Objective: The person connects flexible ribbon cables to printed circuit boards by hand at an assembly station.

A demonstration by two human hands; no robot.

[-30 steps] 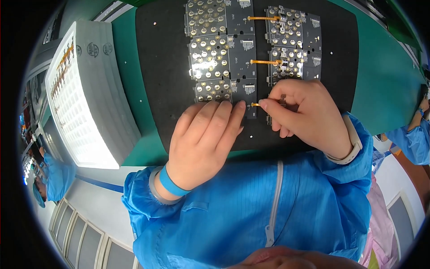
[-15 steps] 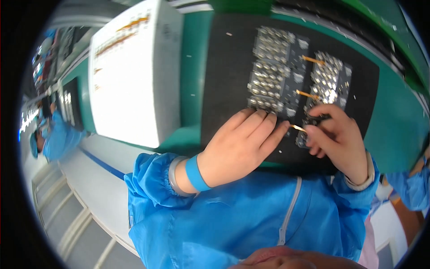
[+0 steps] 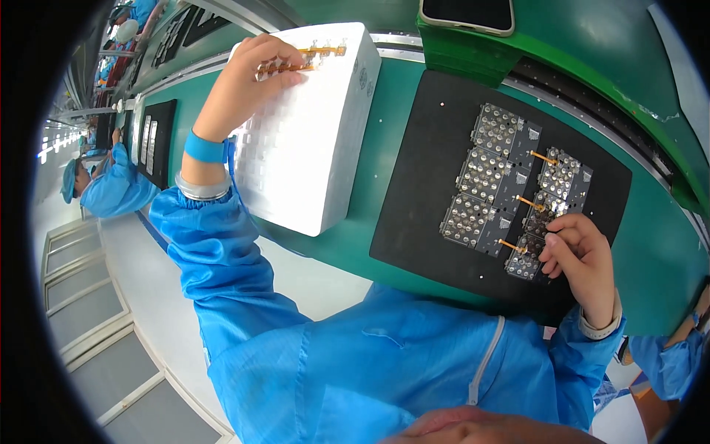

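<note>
Blue jacket (image 3: 429, 355), pale grey zip (image 3: 486, 359), blue wristband (image 3: 205, 149), gathered sleeves (image 3: 222, 237)

Here the right hand (image 3: 588, 268) masks part of the circuit board (image 3: 520, 266) beneath it, while well beyond that hand the view's top edge crops a phone (image 3: 467, 13)!

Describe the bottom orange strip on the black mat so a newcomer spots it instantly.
Start at the black mat, right of the white tray. There, three orange strips cross the gap between two columns of circuit boards. Pick the lowest strip, the one closest to the blue jacket.
</note>
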